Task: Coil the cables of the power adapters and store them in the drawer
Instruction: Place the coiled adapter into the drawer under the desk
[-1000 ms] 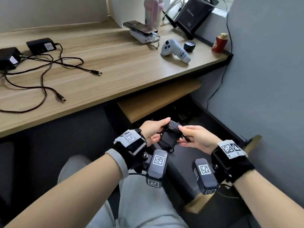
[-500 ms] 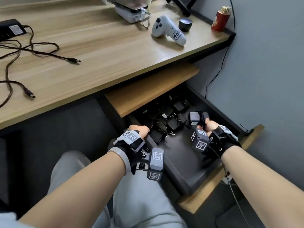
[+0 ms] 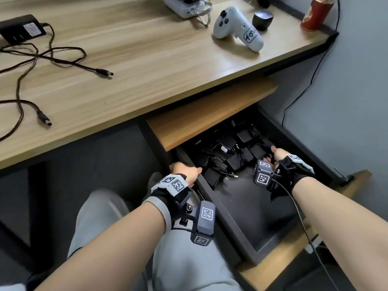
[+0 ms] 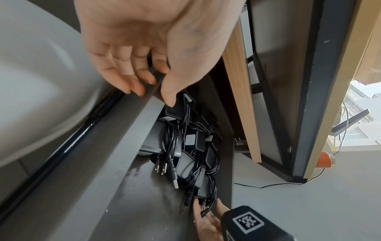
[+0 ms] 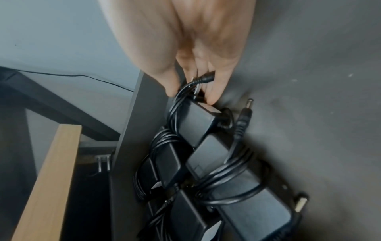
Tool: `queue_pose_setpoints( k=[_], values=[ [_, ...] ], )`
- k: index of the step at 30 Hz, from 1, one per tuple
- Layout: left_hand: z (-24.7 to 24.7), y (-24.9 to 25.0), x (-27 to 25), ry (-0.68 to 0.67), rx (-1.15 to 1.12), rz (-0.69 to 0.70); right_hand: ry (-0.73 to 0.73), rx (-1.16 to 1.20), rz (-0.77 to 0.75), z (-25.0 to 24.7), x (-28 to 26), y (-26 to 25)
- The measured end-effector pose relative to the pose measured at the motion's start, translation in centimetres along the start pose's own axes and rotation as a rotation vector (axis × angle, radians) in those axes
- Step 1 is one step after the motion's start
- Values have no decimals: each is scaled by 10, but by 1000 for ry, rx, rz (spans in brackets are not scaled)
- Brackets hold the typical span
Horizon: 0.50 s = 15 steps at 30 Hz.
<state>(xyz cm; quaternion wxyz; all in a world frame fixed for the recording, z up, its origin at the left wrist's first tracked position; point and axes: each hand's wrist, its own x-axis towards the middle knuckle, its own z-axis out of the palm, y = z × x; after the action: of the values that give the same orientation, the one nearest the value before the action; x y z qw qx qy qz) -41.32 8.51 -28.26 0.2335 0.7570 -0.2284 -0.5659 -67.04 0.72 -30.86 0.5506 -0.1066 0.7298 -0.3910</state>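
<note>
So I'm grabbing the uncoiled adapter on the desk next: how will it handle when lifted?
The adapter looks like a rigid block, probably fairly light. Its cable lies in loose tangled loops, so it will likely dangle, drag, and may snag the other cable crossing it.

Soft, even daylight is spread across the worktop (image 3: pixel 147 59) in the head view, while the drawer (image 3: pixel 241 206) interior is left dim. Straight edges are bowed toward the frame borders. In the right wrist view, the right hand (image 5: pixel 185 48) is smeared by blur. Overexposed window light is seen at the right of the left wrist view.
</note>
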Motion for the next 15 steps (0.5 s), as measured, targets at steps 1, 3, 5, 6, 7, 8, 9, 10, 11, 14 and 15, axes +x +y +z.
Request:
queue_pose_setpoints(
  k=[1,3,5,6,7,8,9,10,11,14,15],
  values=[
    [0,-2,4,-15,-9,5,46,-24,7,2,-4,-2],
    [-1,-3,2,5,-15,20,117,-133,-20,0,-7,-4],
    [-2,-2,-1,7,2,27,183,-288,-109,-3,-11,-7],
    [-3,-1,-1,-4,23,28,194,-320,-164,-5,-16,-6],
    [-3,-1,-5,-7,37,25,199,-347,-203,-7,-22,-7],
    [-4,0,-8,-5,42,16,197,-382,-226,-6,-27,-7],
    [-5,0,-11,-16,40,6,187,-403,-244,-3,-37,-8],
    [-7,0,-14,-36,40,-4,153,-431,-255,0,-48,-10],
    [-9,3,-19,-62,23,-9,114,-414,-268,7,-61,-14],
    [-22,16,-42,-88,-7,-11,-28,-221,-310,29,-101,-25],
    [-29,22,-52,-95,-12,7,-65,-139,-310,37,-117,-29]
  ],
)
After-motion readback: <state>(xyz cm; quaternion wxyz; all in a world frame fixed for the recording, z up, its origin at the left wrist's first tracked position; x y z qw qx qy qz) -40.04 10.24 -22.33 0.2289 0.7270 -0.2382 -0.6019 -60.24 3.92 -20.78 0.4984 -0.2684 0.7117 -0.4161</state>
